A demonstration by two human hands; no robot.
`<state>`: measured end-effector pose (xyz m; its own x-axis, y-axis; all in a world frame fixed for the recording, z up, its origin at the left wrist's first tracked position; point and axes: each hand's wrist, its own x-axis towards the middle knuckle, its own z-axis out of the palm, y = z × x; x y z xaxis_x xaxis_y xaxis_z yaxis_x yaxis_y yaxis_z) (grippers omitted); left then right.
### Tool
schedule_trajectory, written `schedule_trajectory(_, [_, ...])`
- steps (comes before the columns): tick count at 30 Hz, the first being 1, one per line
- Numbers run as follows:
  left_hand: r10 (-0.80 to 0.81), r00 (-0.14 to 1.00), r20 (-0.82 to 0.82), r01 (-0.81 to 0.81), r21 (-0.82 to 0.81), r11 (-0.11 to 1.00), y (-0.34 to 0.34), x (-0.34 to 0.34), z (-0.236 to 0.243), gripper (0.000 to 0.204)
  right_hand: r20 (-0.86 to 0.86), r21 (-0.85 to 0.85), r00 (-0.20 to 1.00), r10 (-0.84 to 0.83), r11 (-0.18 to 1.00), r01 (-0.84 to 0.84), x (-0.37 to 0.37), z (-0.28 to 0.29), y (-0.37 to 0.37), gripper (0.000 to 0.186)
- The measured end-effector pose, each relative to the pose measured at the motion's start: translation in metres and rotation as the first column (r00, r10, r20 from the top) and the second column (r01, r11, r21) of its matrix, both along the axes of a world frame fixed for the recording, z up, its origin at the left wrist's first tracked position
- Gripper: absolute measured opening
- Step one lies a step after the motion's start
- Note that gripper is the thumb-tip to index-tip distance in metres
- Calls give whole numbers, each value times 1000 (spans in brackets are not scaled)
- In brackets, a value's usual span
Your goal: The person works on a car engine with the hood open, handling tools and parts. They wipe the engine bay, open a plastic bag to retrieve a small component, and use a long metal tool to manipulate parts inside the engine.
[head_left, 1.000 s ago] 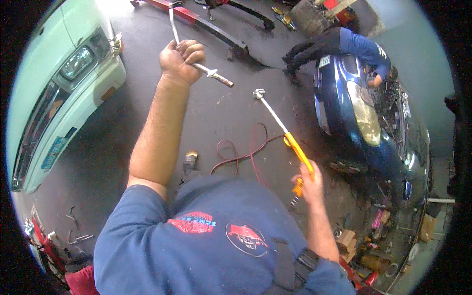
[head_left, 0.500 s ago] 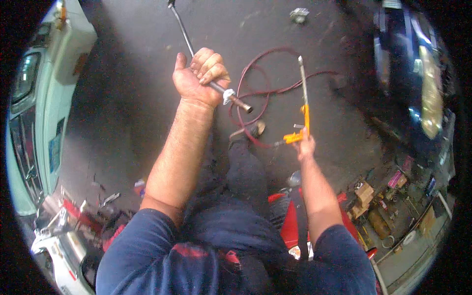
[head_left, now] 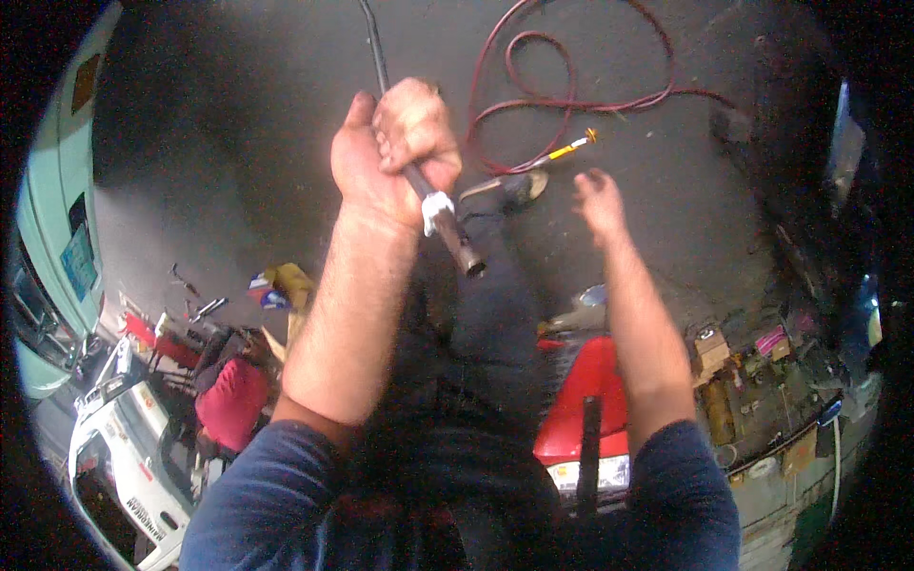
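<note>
My left hand [head_left: 409, 143] is closed around a long dark metal rod [head_left: 377, 57]. The rod slants from the top of the view down toward me, and its thicker, brownish tubular end carries a white wrapping [head_left: 438, 211]. Out to the right, my right hand [head_left: 600, 205] has its fingers apart with nothing in them. Just beyond it is a yellow air blow gun [head_left: 571, 149], seen nearly end-on and joined to a dark red hose [head_left: 490, 105]. Whether the gun rests on the floor I cannot tell.
A pale green vehicle [head_left: 81, 219] stands at the left. White bodywork [head_left: 143, 457] and a red cushion-like thing [head_left: 231, 404] are at the lower left. A red machine [head_left: 595, 381] is close below my right arm. Boxes and parts [head_left: 709, 352] lie at the lower right, near my shoe [head_left: 538, 184].
My right hand has let go of the yellow air blow gun, which now sits farther off. The rod's near end has swung down toward me, still in my left hand. The view has shifted.
</note>
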<state>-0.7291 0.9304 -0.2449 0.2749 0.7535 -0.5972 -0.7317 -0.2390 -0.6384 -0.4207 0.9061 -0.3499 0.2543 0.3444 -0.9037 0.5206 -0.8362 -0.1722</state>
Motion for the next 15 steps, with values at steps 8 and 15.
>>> schedule_trajectory(8, [-46, 953, 299, -16, 201, 979, 54, 79, 100, 59, -49, 945, 761, 647, 278, -175, -106, 300, 57, 29])
schedule_trajectory(15, [-272, 824, 497, 97, 349, 932, 86, 143, 219, 60, 349, 919, 817, 459, 1, -393, -86, 439, 61, 27])
